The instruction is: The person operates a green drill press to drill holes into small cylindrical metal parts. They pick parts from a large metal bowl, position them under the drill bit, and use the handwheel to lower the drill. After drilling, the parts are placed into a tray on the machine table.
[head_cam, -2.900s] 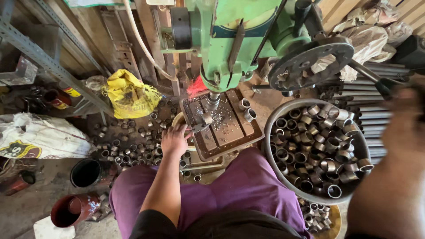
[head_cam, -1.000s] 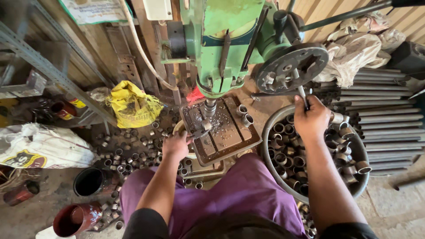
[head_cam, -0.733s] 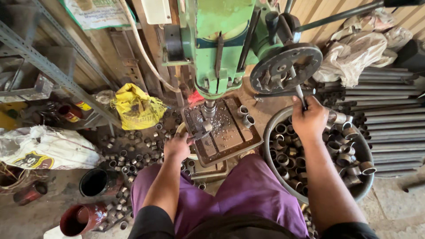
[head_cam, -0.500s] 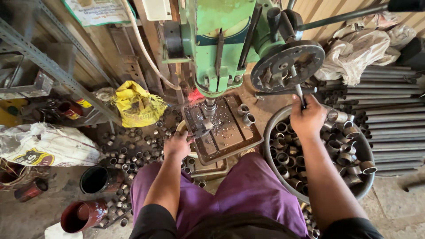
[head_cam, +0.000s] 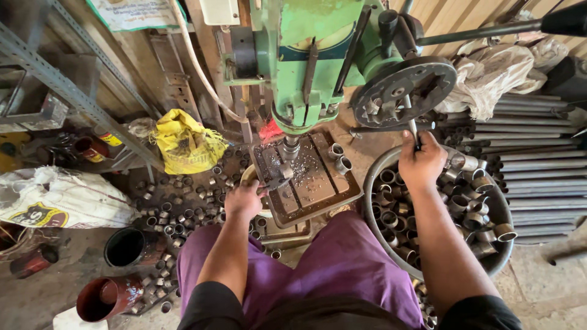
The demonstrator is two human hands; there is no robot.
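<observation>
— Honestly, the worry is the left hand: its fingers, curled on something at the table edge, sit just beside the bit. If the workpiece spins or slips, they could be caught.

— And the right hand?

— Fist closed round the feed handle. The workpiece lies just beyond the left fingertips, under the bit; whether they touch it, I can't tell.

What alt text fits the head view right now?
A seated person works a green drill press: right hand grips its feed handle, left hand is at the drill table. A basin of short pipe pieces sits at right.
</observation>
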